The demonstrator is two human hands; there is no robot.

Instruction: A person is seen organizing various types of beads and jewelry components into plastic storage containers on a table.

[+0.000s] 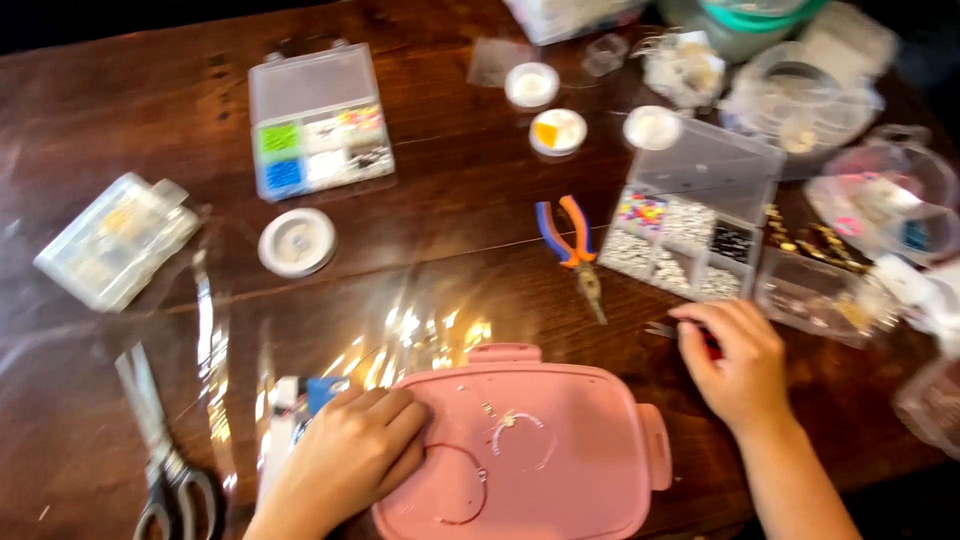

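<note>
Dark wooden table point(450, 250) holds a pink tray point(560, 450), where the left hand point(350, 455) pins a thin, limp, light red cord point(455, 450) on its left side, while the right hand point(735, 360) closes around a small tool point(665, 328) just beyond its right edge.

Probably a home craft table: bead boxes point(320, 125), pliers point(572, 245) and scissors point(160, 450) on dark wood.

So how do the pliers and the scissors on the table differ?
The pliers have bright orange and blue handles; the scissors have dark handles. The pliers lie mid-table, above the pink tray, with the tip pointing toward the person; the scissors lie at the near left edge, blades pointing away. The pliers are shorter, the scissors longer. Neither is held by a hand.
</note>
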